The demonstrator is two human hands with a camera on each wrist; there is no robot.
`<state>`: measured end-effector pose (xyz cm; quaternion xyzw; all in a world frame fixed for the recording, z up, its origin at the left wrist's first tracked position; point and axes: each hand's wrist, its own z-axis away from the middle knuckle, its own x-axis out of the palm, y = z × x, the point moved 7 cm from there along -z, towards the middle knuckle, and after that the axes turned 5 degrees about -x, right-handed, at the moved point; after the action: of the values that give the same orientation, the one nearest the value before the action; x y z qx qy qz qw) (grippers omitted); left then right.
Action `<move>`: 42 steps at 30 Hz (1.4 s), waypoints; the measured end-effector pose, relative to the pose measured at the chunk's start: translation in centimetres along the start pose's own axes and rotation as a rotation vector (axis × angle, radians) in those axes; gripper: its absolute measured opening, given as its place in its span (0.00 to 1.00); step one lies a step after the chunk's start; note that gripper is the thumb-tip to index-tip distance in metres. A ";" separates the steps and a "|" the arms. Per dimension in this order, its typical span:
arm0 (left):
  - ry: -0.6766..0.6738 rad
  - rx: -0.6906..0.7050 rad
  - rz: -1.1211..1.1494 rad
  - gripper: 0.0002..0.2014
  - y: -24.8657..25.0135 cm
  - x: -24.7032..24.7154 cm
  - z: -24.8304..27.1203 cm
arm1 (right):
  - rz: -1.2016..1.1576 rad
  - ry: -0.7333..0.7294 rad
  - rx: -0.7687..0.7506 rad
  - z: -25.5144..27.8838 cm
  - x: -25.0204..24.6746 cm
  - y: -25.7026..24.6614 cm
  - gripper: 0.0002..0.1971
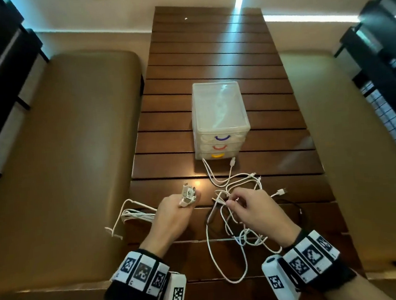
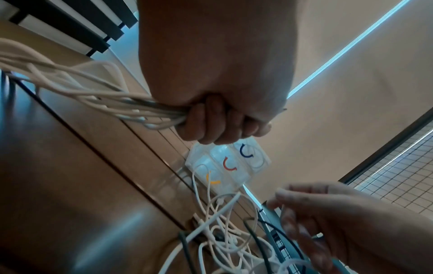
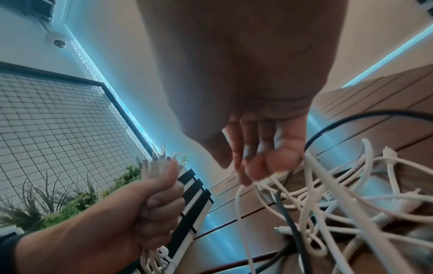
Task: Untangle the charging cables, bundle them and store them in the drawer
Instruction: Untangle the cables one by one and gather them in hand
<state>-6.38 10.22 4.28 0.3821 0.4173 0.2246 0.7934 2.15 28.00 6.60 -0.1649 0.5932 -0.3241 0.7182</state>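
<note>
Left hand (image 1: 171,217) grip fisted round white cable bundle (image 1: 135,214); right hand (image 1: 251,207) grip pinching thin cord in tangle (image 1: 241,227).

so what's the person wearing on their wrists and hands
Both hands, left hand and right hand, are bare, with no gloves or rings visible. Each wrist carries a black band ringed with white blocks printed with black square markers, plus a white camera pod with its own marker.

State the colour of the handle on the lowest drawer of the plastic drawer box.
Yellow handle, clearest in the head view.
</note>
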 end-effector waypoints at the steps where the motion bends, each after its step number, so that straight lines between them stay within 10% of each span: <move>1: 0.017 0.000 -0.002 0.29 -0.1 0.4 0.1 | -0.004 0.024 0.020 0.2 -0.1 0.2 0.07; 8: 0.053 0.020 0.055 0.26 -0.1 0.9 -0.8 | 0.128 0.333 0.158 0.9 -6.4 5.5 0.04; 15: 0.030 0.002 0.057 0.28 -1.3 2.0 -1.5 | 0.496 -0.064 0.320 0.1 -3.3 14.9 0.15; 21: 0.056 -0.005 0.092 0.27 -0.1 1.1 -1.0 | 0.417 -0.019 0.251 -0.5 -6.8 10.9 0.08; 26: 0.142 0.103 0.202 0.34 0.5 -0.6 -0.5 | 0.144 0.125 -0.085 -1.2 -8.7 0.2 0.05; 31: 0.200 0.225 0.327 0.08 1.5 -2.6 0.9 | -0.031 0.028 -0.285 -3.6 -2.9 -8.2 0.07; 42: 0.140 0.168 0.435 0.06 1.0 -3.7 0.7 | -0.633 0.041 -0.236 -5.3 1.9 -8.5 0.11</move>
<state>-7.91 8.02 7.14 0.5112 0.3963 0.3805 0.6609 -5.08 21.31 9.17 -0.4162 0.5603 -0.4634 0.5459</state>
